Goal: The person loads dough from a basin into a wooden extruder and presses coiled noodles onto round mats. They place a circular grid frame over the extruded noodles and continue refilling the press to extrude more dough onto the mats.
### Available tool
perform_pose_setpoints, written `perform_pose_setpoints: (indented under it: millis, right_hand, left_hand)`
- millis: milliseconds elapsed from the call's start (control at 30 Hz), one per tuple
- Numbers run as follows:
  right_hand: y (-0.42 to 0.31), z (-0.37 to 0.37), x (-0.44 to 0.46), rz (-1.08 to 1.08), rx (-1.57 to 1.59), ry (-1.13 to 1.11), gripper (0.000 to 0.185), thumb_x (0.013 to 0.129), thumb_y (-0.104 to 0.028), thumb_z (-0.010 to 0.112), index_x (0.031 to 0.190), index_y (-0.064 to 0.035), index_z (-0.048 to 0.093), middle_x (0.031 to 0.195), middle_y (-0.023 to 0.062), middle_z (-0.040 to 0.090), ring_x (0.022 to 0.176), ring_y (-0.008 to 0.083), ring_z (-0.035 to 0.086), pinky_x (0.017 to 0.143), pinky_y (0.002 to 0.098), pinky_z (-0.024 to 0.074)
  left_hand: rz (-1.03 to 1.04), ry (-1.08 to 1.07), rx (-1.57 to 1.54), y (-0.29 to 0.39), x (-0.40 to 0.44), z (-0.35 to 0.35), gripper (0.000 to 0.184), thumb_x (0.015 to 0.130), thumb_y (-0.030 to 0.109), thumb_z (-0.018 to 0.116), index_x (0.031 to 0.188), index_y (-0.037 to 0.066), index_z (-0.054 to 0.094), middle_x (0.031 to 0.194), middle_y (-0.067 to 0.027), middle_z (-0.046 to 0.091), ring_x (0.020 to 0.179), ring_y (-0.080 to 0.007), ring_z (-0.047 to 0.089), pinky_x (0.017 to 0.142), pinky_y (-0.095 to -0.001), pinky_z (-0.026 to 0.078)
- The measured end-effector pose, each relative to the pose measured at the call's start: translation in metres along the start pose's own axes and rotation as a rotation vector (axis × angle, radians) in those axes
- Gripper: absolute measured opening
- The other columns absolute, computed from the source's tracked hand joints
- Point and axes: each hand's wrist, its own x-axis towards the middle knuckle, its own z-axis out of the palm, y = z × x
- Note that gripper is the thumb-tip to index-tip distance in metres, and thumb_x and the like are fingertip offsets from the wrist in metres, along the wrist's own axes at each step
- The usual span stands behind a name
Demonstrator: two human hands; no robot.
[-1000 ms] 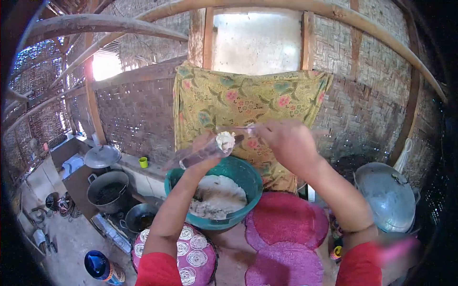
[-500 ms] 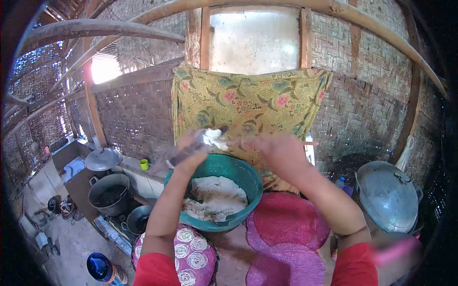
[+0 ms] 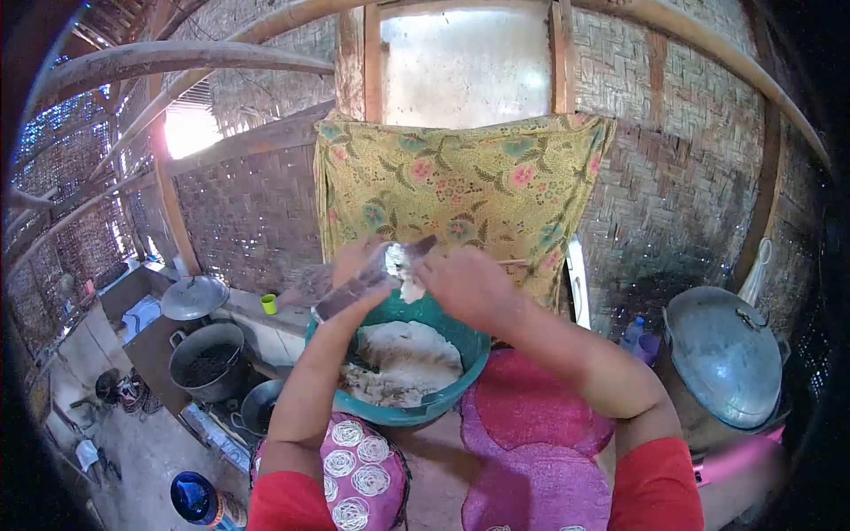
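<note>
My left hand (image 3: 352,264) is closed around a dark, slim, board-like tool (image 3: 354,294) held aslant above the tub; its exact kind is unclear. White dough (image 3: 404,273) clings to the tool's upper part, with a lump hanging below. Close against the dough, my right hand (image 3: 469,281) is closed on a thin stick (image 3: 513,262), whose end shows past the knuckles. Below both hands, a green tub (image 3: 425,414) holds a mound of whitish dough (image 3: 407,354). To the left, white dough swirls (image 3: 370,479) lie on a round pink mat (image 3: 387,450).
Pink and purple round mats (image 3: 536,403) lie right of the tub. A large lidded pot (image 3: 722,354) stands far right. Dark pots (image 3: 208,365) and a lime-green cup (image 3: 268,303) are at left. A patterned cloth (image 3: 460,177) hangs ahead.
My right hand has moved left and slightly down, up to the dough on the tool. The dough lump now hangs lower. The view has shifted slightly.
</note>
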Motion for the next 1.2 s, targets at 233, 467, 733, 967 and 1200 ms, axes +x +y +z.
perform_pose_setpoints:
  millis: [233,467,733,967,1200]
  right_hand:
    - [0.019,0.025,-0.027,0.547,0.640,0.024,0.030,0.084,-0.015,0.052,0.113,-0.0109,0.060,0.088,0.0101,0.065,0.075,0.0277,0.064,0.066,0.0374,0.0495]
    - [-0.047,0.084,-0.019,0.617,1.453,0.213,0.028,0.089,-0.015,0.053,0.115,-0.0090,0.060,0.096,0.0193,0.064,0.079,0.0316,0.063,0.072,0.0349,0.0478]
    - [-0.070,0.158,-0.090,0.337,0.816,-0.551,0.033,0.090,-0.034,0.052,0.109,-0.0088,0.063,0.110,0.0199,0.059,0.094,0.0329,0.060,0.082,0.0403,0.0474]
    - [-0.121,0.055,-0.104,0.479,2.822,-0.369,0.088,0.082,-0.072,0.028,0.138,-0.0047,0.031,0.135,0.0138,0.042,0.122,0.0286,0.044,0.106,0.0424,0.0293]
    - [-0.168,-0.059,-0.240,0.983,3.526,-0.109,0.086,0.080,-0.075,0.030,0.135,-0.0089,0.032,0.077,0.0113,0.053,0.039,0.0137,0.039,0.030,0.0265,0.0328]
  left_hand:
    - [-0.017,0.300,-0.005,-0.032,-0.003,-0.001,0.027,0.064,0.016,0.072,0.087,0.007,0.062,0.075,-0.0098,0.060,0.069,-0.0258,0.059,0.063,-0.0335,0.047]
    - [0.165,0.438,0.093,-0.036,0.006,-0.005,0.027,0.062,0.013,0.072,0.087,0.009,0.063,0.076,-0.0073,0.061,0.072,-0.0238,0.059,0.068,-0.0333,0.047]
    - [-0.262,0.356,-0.121,0.016,-0.008,-0.098,0.025,0.073,0.015,0.066,0.095,0.003,0.062,0.095,-0.0109,0.064,0.085,-0.0199,0.059,0.074,-0.0304,0.046]
    - [-0.381,0.145,-2.017,0.096,-0.047,-0.096,0.011,0.067,0.009,0.055,0.073,0.009,0.046,0.072,-0.0020,0.040,0.067,-0.0163,0.043,0.069,-0.0309,0.038]
    - [-0.898,0.193,-1.161,0.124,-0.198,0.050,0.026,0.080,0.019,0.061,0.102,0.005,0.060,0.109,-0.0090,0.057,0.102,-0.0264,0.054,0.091,-0.0396,0.042]
